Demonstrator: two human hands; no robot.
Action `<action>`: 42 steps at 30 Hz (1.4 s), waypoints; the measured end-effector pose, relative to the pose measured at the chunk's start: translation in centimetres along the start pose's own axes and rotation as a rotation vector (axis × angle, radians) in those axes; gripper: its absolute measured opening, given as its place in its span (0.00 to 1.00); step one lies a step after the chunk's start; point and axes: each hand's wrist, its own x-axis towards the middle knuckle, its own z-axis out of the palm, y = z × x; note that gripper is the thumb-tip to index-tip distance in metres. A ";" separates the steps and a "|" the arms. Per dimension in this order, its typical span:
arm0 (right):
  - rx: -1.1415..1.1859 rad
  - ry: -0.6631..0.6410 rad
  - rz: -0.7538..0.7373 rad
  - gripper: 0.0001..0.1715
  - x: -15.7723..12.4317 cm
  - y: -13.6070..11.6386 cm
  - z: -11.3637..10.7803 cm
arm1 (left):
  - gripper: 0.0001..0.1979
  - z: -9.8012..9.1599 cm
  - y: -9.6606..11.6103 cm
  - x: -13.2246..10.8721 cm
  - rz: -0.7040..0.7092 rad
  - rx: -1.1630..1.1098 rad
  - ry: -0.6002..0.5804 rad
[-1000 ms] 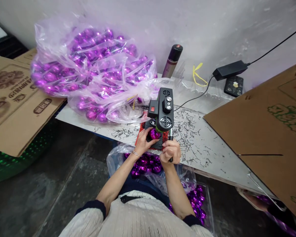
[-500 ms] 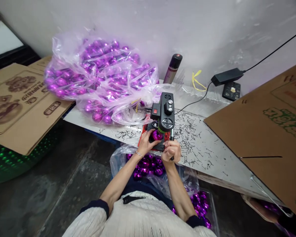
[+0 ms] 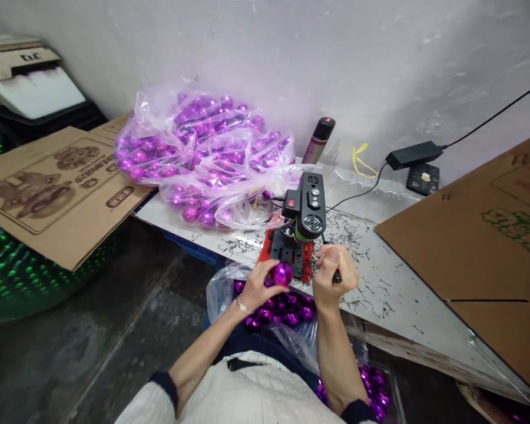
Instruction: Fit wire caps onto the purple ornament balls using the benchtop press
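Between the thumb and fingers of my left hand (image 3: 258, 286) is a shiny purple bauble (image 3: 282, 274). It is held just in front of a small black hand press (image 3: 310, 206) with round vents and a red switch. My right hand (image 3: 335, 274) is wrapped around the black-tipped lever handle (image 3: 337, 275) of the press. Beneath the press head lies a dark base plate on a red base (image 3: 307, 262). Below my hands, an open clear bag (image 3: 223, 303) holds many purple baubles (image 3: 291, 318).
Large clear bags of purple baubles (image 3: 194, 159) lie at the back left. Small dark bits (image 3: 353, 259) litter the white table (image 3: 388, 318). A spray can (image 3: 318, 140) and a power adapter (image 3: 415, 155) stand along the wall. Cardboard boxes (image 3: 481, 247) flank both sides.
My left hand has drawn the bauble out from under the press head toward me. My right hand has shifted right and still grips the lever. The camera view has also moved a little.
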 end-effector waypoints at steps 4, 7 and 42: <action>-0.029 -0.018 -0.037 0.18 -1.9 0.8 -0.2 | 0.34 -1.0 -0.9 -5.4 0.014 0.131 -0.157; -0.047 -0.030 -0.029 0.18 -2.8 1.1 -0.2 | 0.28 -1.0 -1.0 -3.9 -0.002 0.095 -0.124; -0.046 -0.019 -0.052 0.17 -2.8 1.1 -0.1 | 0.29 -6.3 0.7 9.3 -0.702 -1.160 0.031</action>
